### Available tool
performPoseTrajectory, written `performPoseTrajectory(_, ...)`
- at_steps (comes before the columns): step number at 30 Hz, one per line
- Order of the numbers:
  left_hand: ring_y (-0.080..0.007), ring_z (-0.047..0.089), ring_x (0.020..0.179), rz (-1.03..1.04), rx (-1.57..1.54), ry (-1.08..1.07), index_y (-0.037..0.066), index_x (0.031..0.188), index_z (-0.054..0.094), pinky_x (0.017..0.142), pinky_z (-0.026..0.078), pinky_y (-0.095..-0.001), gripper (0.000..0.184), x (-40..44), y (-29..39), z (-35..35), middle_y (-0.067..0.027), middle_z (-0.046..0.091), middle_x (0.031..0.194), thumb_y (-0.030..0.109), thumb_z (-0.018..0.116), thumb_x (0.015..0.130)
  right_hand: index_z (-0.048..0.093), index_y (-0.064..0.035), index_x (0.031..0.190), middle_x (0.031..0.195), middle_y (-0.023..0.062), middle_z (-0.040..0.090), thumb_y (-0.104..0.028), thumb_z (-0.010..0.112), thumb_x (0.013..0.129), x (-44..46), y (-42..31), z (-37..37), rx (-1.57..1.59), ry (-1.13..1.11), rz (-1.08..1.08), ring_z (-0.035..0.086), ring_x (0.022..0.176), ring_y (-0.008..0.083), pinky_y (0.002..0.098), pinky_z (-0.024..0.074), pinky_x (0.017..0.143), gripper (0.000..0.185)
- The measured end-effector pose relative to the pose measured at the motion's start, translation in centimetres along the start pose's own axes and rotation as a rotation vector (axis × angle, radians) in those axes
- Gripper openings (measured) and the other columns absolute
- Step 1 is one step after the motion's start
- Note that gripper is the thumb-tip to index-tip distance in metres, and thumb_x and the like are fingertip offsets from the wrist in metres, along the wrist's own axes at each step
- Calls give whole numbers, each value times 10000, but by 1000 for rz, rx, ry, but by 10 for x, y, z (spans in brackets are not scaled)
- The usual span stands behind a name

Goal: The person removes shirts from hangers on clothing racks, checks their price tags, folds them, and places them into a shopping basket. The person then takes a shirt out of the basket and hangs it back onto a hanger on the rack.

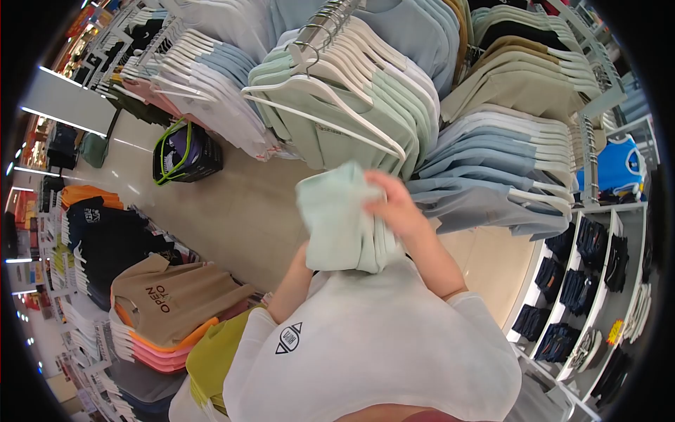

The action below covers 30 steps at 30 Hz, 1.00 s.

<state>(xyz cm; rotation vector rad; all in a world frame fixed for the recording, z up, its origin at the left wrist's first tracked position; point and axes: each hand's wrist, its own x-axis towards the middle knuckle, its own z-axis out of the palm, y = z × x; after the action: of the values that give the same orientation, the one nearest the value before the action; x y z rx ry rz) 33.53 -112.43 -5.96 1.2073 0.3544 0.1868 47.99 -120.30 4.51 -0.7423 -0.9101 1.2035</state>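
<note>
Pale mint-green and softly folded, a squarish cloth garment [330, 225] is held up in front of the wearer's white short-sleeved shirt [394, 337]. The right hand [398, 205] touches its upper right edge, thumb and fingers bent and a little apart; blur leaves me unable to tell whether they pinch the cloth. The left forearm [290, 285] rises to its lower left side, but the left hand is hidden there, so I cannot tell its state.

Just beyond the garment, mint-green shirts [299, 133] hang on white plastic hangers [323, 112]. Blue-grey shirts [467, 200] hang to the right, near a white shelving unit [524, 299] stacked with dark folded clothes [559, 342]. On the left, a black basket with lime-green handles [202, 156] stands on the glossy beige floor [235, 214], and a tan printed shirt [183, 295] hangs nearer the wearer.
</note>
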Motion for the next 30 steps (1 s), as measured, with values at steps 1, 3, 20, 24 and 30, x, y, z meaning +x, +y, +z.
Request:
performPoseTrajectory(1,-194,451,1054,-5,-92,42,6,1157,417,877,372,-279,427,4,-4,5,-108,455,1167,296,432,845,458,-26,1108,982,52,534,-106,545,779,8,-1,-6,-76,262,99,478,866,118,265,379,773,350)
performPoseTrajectory(3,-191,455,1048,-18,-239,107,5,1151,423,874,374,-280,419,5,-4,10,-106,461,1159,291,432,845,447,-40,1130,1015,55,528,-116,542,781,12,25,-30,-54,265,99,481,866,118,270,382,772,370)
performPoseTrajectory(20,-138,504,954,-697,61,199,36,1070,497,822,405,-288,291,-57,28,-59,-60,544,1042,210,429,847,401,-27,1178,1147,87,479,-118,480,798,-116,142,-38,-78,194,261,466,1037,172,282,372,875,398)
performPoseTrajectory(24,-185,483,993,-177,541,305,60,1095,492,857,374,-316,303,-57,63,-55,-60,527,1078,204,454,831,393,-22,1181,1152,92,474,-120,468,805,-111,141,-37,-65,191,253,463,1043,176,284,368,883,396)
performPoseTrajectory(30,-268,313,1181,137,1201,-391,109,1166,457,980,224,-364,377,-22,49,0,-57,448,1203,206,502,804,359,-45,1196,1170,91,442,-86,572,736,-106,126,-36,764,373,492,482,1006,187,299,412,844,509)
